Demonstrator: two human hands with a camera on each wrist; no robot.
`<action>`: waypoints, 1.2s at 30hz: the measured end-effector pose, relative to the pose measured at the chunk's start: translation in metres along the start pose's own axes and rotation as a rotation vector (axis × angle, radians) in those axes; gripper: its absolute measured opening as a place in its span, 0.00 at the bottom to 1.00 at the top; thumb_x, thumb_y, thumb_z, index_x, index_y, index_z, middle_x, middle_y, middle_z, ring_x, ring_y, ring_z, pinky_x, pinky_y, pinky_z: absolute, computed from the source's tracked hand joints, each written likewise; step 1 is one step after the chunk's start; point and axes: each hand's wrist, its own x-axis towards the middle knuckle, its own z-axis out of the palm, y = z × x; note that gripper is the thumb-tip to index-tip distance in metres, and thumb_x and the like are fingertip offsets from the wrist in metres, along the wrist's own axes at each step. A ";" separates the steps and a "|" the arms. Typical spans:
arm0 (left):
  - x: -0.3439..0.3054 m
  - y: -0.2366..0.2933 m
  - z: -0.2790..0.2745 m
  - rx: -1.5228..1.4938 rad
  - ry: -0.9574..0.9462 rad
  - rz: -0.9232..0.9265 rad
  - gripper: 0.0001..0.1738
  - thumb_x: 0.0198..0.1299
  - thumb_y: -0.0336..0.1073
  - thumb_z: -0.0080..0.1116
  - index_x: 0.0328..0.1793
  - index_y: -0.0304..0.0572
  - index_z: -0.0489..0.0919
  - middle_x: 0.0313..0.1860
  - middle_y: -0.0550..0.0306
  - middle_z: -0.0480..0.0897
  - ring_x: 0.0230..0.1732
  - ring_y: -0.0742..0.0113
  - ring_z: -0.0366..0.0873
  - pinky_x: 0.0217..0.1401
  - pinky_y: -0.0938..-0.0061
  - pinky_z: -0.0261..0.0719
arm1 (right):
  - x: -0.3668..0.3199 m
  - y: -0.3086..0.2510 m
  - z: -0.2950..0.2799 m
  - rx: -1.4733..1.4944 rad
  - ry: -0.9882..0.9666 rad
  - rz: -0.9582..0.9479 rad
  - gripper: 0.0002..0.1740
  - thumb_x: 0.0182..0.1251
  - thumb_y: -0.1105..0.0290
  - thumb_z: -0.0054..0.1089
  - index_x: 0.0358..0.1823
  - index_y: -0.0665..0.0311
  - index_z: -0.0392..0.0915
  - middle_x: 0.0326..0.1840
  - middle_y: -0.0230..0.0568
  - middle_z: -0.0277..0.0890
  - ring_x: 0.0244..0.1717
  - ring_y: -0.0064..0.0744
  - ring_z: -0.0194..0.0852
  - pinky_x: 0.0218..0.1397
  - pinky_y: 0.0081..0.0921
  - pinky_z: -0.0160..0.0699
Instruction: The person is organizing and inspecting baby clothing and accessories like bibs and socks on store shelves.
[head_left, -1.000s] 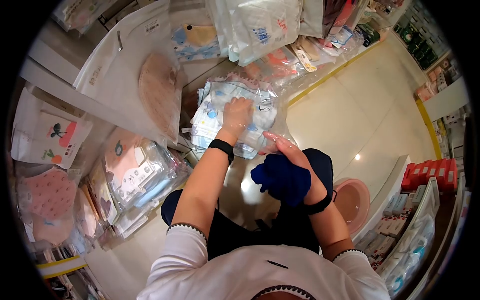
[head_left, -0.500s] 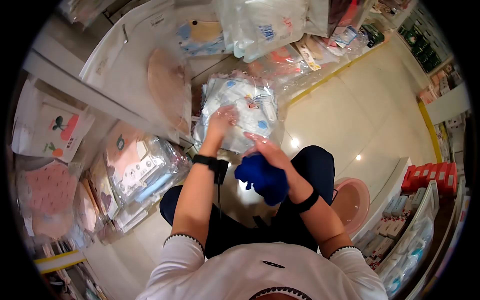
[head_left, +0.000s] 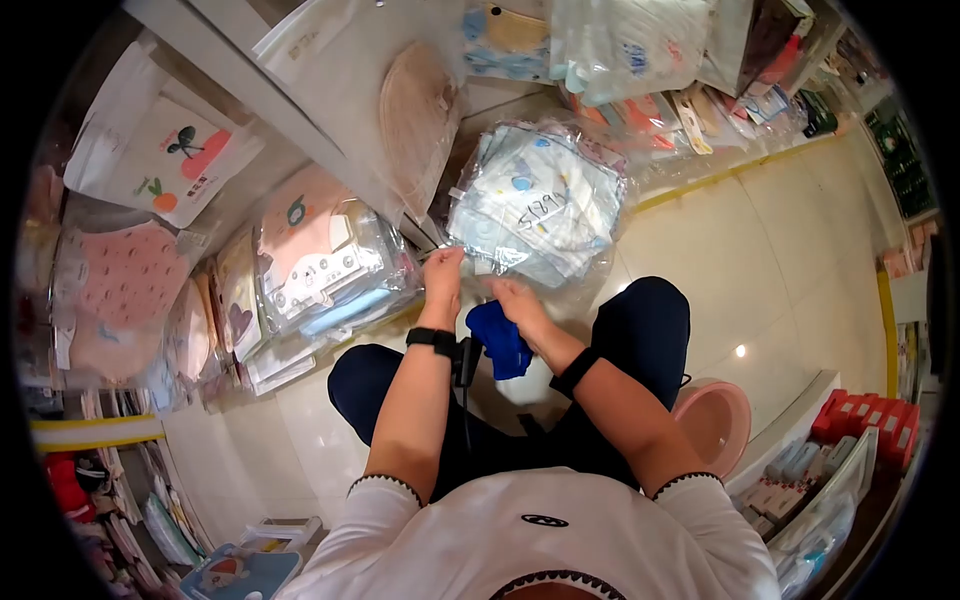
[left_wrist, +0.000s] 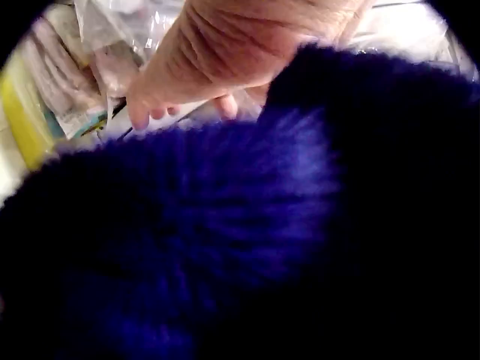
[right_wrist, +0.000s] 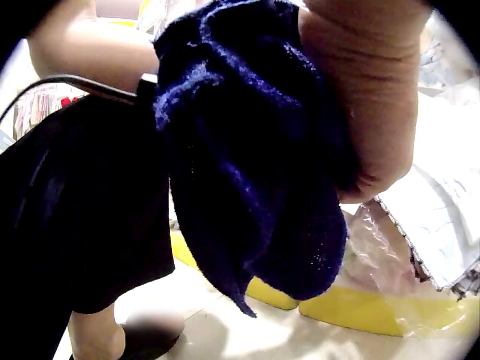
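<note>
A clear plastic bag of folded white and blue patterned cloths (head_left: 540,195) lies in front of the hands, with dark handwriting on it. At its near left edge, the left hand (head_left: 443,283) has curled fingers pinching the plastic. The right hand (head_left: 522,308) is beside it at the near edge, holding a crumpled dark blue cloth (head_left: 500,342) that hangs below the palm. In the right wrist view the blue cloth (right_wrist: 251,157) drapes from the right hand (right_wrist: 367,90). The blue cloth (left_wrist: 225,195) fills much of the left wrist view, below a hand (left_wrist: 225,56).
Packaged baby cloths (head_left: 320,260) are stacked to the left. A white divider panel (head_left: 290,110) and hanging plastic packs (head_left: 640,45) stand beyond. A pink bucket (head_left: 738,425) sits on the tiled floor at right, near a shelf of red boxes (head_left: 868,425).
The head view has shifted, and the bag shows a different side of its writing. My left hand has moved from on top of the bag to its near edge; the blue cloth hangs lower from my right hand.
</note>
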 end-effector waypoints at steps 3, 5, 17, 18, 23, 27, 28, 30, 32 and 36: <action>0.019 -0.011 0.013 -0.178 0.051 -0.074 0.13 0.56 0.36 0.57 0.44 0.37 0.74 0.37 0.59 0.76 0.38 0.70 0.71 0.40 0.76 0.67 | -0.026 -0.023 -0.012 -0.049 -0.129 0.151 0.19 0.65 0.58 0.53 0.48 0.67 0.76 0.38 0.30 0.75 0.38 0.17 0.69 0.42 0.17 0.70; 0.014 -0.003 0.017 -0.262 -0.011 -0.073 0.12 0.56 0.36 0.57 0.42 0.37 0.74 0.35 0.60 0.75 0.36 0.70 0.70 0.40 0.76 0.67 | -0.045 -0.038 -0.028 -0.099 -0.225 0.158 0.15 0.63 0.60 0.56 0.40 0.65 0.79 0.35 0.28 0.75 0.37 0.16 0.69 0.41 0.16 0.69; 0.002 0.028 0.022 -0.669 -0.074 -0.331 0.12 0.64 0.42 0.51 0.43 0.41 0.72 0.34 0.60 0.76 0.31 0.69 0.73 0.32 0.74 0.73 | -0.026 -0.078 -0.164 0.027 0.449 0.137 0.52 0.51 0.62 0.65 0.70 0.70 0.38 0.62 0.62 0.55 0.55 0.43 0.68 0.50 0.30 0.74; -0.003 0.040 0.023 -0.700 -0.080 -0.337 0.13 0.64 0.43 0.51 0.44 0.41 0.73 0.35 0.59 0.77 0.31 0.69 0.73 0.31 0.76 0.73 | -0.022 -0.080 -0.163 0.067 0.406 0.185 0.53 0.51 0.62 0.65 0.70 0.70 0.37 0.63 0.63 0.54 0.55 0.44 0.67 0.50 0.31 0.75; -0.058 0.104 0.068 -0.619 -0.160 -0.082 0.13 0.63 0.41 0.51 0.47 0.39 0.73 0.41 0.59 0.78 0.37 0.71 0.74 0.37 0.76 0.74 | -0.005 -0.062 -0.163 0.507 -0.099 0.237 0.27 0.57 0.56 0.62 0.48 0.71 0.69 0.37 0.47 0.77 0.32 0.37 0.79 0.34 0.37 0.82; -0.092 0.118 0.091 -0.263 -0.320 0.233 0.10 0.62 0.38 0.54 0.46 0.42 0.75 0.34 0.68 0.75 0.31 0.81 0.68 0.31 0.85 0.65 | 0.002 -0.039 -0.159 0.690 -0.184 0.285 0.27 0.59 0.53 0.59 0.49 0.69 0.70 0.37 0.46 0.77 0.34 0.38 0.79 0.38 0.37 0.81; -0.115 0.137 0.092 -0.198 -0.370 0.177 0.08 0.61 0.38 0.55 0.43 0.45 0.75 0.28 0.72 0.73 0.22 0.86 0.62 0.22 0.88 0.57 | 0.003 -0.033 -0.153 0.729 -0.155 0.225 0.27 0.59 0.53 0.58 0.51 0.68 0.69 0.38 0.45 0.77 0.35 0.38 0.79 0.40 0.37 0.81; -0.139 0.158 0.090 -0.174 -0.451 0.144 0.09 0.60 0.38 0.56 0.44 0.46 0.75 0.25 0.74 0.72 0.17 0.89 0.57 0.18 0.89 0.49 | 0.015 -0.010 -0.153 0.772 -0.203 0.212 0.27 0.59 0.57 0.58 0.56 0.66 0.67 0.41 0.43 0.76 0.39 0.34 0.78 0.42 0.33 0.80; -0.141 0.170 0.079 -0.140 -0.452 0.207 0.12 0.60 0.35 0.56 0.47 0.42 0.74 0.29 0.71 0.74 0.24 0.86 0.63 0.25 0.89 0.58 | 0.002 -0.033 -0.136 0.662 -0.165 0.109 0.24 0.60 0.60 0.57 0.54 0.66 0.67 0.40 0.41 0.76 0.37 0.32 0.78 0.40 0.31 0.80; -0.130 0.203 0.056 0.181 -0.390 0.015 0.28 0.57 0.36 0.60 0.62 0.37 0.65 0.26 0.71 0.71 0.15 0.85 0.57 0.17 0.86 0.52 | 0.005 -0.025 -0.136 0.672 -0.176 0.292 0.25 0.57 0.64 0.61 0.54 0.64 0.65 0.39 0.42 0.76 0.39 0.35 0.78 0.40 0.33 0.80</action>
